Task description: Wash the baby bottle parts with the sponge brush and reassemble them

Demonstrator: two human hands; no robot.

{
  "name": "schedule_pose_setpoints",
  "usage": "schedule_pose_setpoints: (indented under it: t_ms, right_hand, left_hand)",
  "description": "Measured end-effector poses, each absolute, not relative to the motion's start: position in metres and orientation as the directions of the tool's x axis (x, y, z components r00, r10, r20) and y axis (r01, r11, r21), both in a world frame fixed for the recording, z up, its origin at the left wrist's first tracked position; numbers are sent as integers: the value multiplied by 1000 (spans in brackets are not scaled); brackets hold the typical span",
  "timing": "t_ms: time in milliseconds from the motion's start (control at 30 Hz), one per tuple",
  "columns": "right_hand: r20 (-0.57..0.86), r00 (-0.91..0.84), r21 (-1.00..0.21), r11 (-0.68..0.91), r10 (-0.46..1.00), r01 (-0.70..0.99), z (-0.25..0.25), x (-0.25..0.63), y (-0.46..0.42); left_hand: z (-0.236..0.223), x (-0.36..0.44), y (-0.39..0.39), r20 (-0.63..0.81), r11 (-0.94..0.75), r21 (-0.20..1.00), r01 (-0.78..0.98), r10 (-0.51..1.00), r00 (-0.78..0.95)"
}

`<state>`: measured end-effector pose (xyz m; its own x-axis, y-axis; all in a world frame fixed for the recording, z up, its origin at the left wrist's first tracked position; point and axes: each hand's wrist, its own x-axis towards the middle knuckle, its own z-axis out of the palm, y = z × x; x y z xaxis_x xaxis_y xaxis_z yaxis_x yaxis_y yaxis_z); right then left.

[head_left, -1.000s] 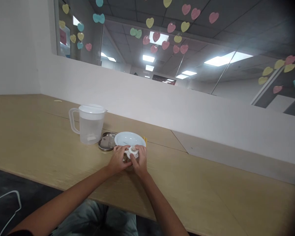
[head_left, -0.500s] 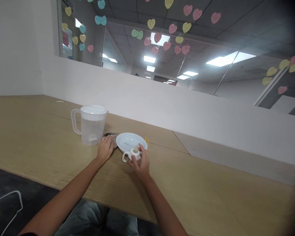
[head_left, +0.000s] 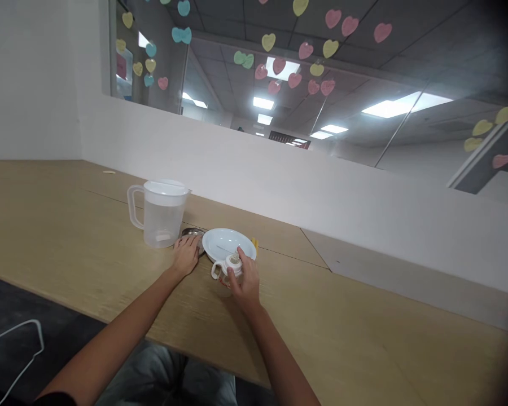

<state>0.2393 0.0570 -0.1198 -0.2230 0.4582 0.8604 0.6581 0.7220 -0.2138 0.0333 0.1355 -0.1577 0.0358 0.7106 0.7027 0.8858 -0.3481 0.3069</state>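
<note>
My right hand (head_left: 246, 283) grips a baby bottle (head_left: 227, 264) with a white collar, a side handle and a clear teat. The bottle stands upright at the near edge of a white plate (head_left: 224, 237); its clear body is partly behind my fingers. Over a round metal dish (head_left: 192, 231), just left of the plate, my left hand (head_left: 185, 256) has its fingers curved down. A clear piece shows by those fingertips, but what they hold is hidden. A thin pale stick-like thing lies in the plate.
A translucent lidded jug (head_left: 163, 223) stands left of the metal dish. Something yellow (head_left: 254, 243) pokes out behind the plate's right side. A white wall and window (head_left: 279, 113) with heart-shaped notes rise behind the wooden table (head_left: 364, 327). A small pale piece (head_left: 109, 172) lies far left.
My left hand has let go of the bottle and moved left to the metal dish, where it stays. My right hand keeps its grip on the bottle. The view has shifted slightly.
</note>
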Motion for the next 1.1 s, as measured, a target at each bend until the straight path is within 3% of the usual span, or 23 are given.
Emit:
schedule_pose_setpoints:
  t_ms: [367,667,867,1000,1100]
  right_hand:
    - [857,-241,-205,731,455,652,-120,239,59]
    - [853,-219,-218,705,474,675,-122,238,59]
    - [846,-209,-238,699,490,674,-122,239,59]
    - [845,-195,-255,695,498,672,-123,238,59]
    - [853,-182,-255,695,489,672,-124,237,58]
  left_hand:
    - [-155,32,134,723,-283,269,921,691,2]
    - [-159,32,136,748,-349,280,894,664,25]
    - [-156,31,136,734,-269,347,899,674,-82]
    - [-141,30,123,858,-431,377,820,496,-134]
    - [-130,34,106,951,-657,281,700,291,-108]
